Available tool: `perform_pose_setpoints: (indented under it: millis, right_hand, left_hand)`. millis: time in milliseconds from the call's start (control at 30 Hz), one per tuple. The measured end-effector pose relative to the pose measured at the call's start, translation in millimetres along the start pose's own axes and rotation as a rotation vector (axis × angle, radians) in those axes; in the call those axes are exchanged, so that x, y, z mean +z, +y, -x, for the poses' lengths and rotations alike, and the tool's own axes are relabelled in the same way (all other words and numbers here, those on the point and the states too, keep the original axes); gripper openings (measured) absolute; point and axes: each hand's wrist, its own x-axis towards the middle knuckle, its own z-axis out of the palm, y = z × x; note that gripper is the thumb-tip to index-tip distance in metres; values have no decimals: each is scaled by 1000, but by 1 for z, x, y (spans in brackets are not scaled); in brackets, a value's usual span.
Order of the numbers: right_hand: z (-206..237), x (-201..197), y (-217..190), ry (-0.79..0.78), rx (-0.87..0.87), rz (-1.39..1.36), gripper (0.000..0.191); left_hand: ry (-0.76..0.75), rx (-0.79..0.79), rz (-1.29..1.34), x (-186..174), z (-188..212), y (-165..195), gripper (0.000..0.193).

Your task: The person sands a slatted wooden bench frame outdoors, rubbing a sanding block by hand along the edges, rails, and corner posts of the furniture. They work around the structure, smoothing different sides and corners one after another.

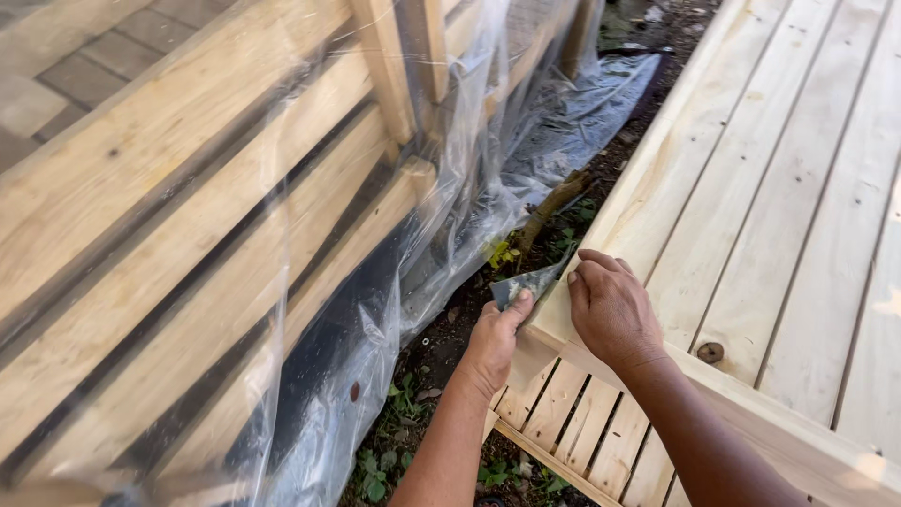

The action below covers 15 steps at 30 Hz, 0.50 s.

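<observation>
Sanding the corner of a pale wood panel.

Left hand (pixel 495 340) pinching a small grey sheet of sandpaper (pixel 526 284), thumb on top, pressing it on the corner of the wood panel (pixel 751 216). Right hand (pixel 610 310) lying flat and loose on that corner, gripping nothing, just beside the paper. Paper looks thin, light and bendy, rough on one side; best held at its edge with fingertips. Panel looks stiff and heavy. Slatted wood frames (pixel 188 235) on the left wrapped in clear plastic sheet (pixel 582 113). No boxes or bins to see.
</observation>
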Motion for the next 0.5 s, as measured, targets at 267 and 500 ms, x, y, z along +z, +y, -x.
perform_pose_setpoints:
  millis: [267,500]
  right_hand:
    - [22,-3,-6,-5,174,217,27]
    - [45,9,-19,182,-36,299,42]
  left_hand:
    - [-27,-293,52,8,-15,3,62]
    - [20,-92,153,7,6,-9,57]
